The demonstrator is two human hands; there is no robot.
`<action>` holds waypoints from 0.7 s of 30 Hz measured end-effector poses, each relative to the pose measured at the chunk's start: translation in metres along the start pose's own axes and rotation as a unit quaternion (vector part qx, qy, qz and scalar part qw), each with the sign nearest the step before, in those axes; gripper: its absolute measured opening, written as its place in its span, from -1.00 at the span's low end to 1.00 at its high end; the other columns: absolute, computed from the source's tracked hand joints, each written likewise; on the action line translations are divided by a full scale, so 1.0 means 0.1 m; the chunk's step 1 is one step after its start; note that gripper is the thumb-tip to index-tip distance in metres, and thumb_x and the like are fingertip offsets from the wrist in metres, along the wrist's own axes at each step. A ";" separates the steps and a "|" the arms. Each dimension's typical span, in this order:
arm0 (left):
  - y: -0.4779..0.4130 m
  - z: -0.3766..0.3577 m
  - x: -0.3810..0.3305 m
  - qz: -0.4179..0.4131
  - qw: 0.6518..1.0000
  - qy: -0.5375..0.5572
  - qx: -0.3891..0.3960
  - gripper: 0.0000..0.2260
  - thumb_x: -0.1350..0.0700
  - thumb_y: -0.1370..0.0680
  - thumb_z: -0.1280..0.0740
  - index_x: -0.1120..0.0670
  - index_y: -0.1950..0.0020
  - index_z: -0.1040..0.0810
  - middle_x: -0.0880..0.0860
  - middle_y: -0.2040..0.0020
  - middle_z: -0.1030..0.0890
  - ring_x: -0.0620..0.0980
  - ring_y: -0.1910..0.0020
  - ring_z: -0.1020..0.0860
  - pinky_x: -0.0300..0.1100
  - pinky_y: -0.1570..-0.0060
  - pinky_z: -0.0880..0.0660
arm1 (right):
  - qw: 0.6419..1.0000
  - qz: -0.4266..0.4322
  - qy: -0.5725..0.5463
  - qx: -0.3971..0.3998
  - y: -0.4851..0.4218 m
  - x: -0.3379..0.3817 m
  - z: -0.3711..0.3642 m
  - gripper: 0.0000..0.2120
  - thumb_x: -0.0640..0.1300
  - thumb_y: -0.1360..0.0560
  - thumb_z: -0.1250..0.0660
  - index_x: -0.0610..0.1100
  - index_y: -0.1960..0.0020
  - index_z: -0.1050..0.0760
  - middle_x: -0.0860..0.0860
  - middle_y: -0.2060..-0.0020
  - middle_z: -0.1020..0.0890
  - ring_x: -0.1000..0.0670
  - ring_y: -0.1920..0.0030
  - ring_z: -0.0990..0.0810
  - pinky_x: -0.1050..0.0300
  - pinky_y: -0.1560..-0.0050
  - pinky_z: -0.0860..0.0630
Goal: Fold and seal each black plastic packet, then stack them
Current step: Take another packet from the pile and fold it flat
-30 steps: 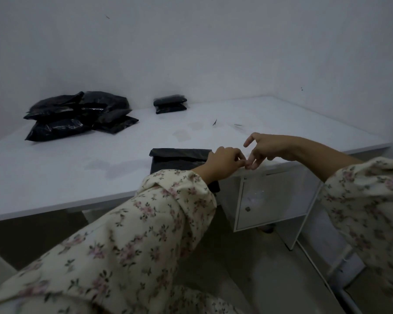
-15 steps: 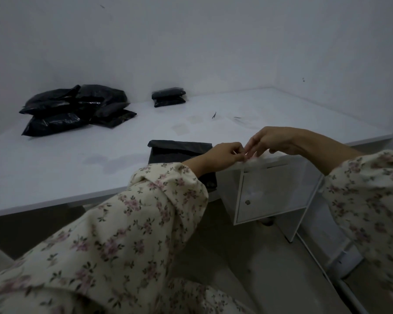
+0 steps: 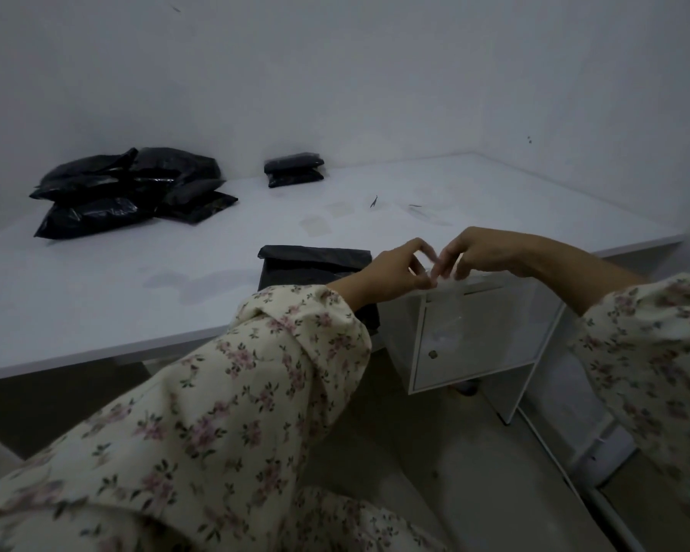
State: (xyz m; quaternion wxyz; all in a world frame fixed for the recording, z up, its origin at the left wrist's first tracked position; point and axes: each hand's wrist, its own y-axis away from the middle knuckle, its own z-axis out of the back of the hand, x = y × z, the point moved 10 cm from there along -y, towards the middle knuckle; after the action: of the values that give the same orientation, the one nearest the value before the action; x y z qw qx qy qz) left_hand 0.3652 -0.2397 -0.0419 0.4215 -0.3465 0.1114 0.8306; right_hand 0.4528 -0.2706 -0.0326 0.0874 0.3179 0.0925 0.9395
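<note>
Hands meet at the front edge of the table (image 3: 136, 304): left hand (image 3: 387, 272) and right hand (image 3: 483, 253), fingertips touching, each grip pinched on what looks like a clear strip (image 3: 451, 281). The folded packet (image 3: 311, 264) lies just left of them, partly behind the left sleeve (image 3: 255, 392). A pile (image 3: 128, 189) and a small stack (image 3: 293, 171) of packets sit far back.

Black: packet (image 3: 315, 264) just left of the left hand (image 3: 391, 272), pile (image 3: 128, 189) and small stack (image 3: 293, 174) far beyond it. White: table (image 3: 96, 296), cabinet door (image 3: 479, 336) under the right hand (image 3: 481, 253). Cream with pink flowers, dark leaves: sleeve (image 3: 279, 352) behind the left hand. Clear: strip (image 3: 445, 281) between both hands.
</note>
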 end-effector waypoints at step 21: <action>-0.08 -0.07 -0.09 -0.007 0.992 -0.126 0.006 -0.80 0.10 -0.58 -0.30 0.16 -0.13 -0.57 0.14 -0.19 -0.51 0.12 -0.16 -0.45 -0.11 -0.14 -0.37 | 0.984 0.023 0.175 -0.004 -0.10 0.04 0.06 -0.52 -0.53 -0.36 -0.11 -0.04 0.12 -0.62 -0.08 -0.17 -0.56 -0.15 -0.18 -0.47 0.00 -0.19 -0.38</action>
State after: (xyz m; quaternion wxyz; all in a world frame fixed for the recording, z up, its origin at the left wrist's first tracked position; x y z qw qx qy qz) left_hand 0.3782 -0.2436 -0.0399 0.4397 -0.2376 0.0599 0.8641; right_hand 0.4549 -0.2590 -0.0282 0.0496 0.1504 0.0949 0.9828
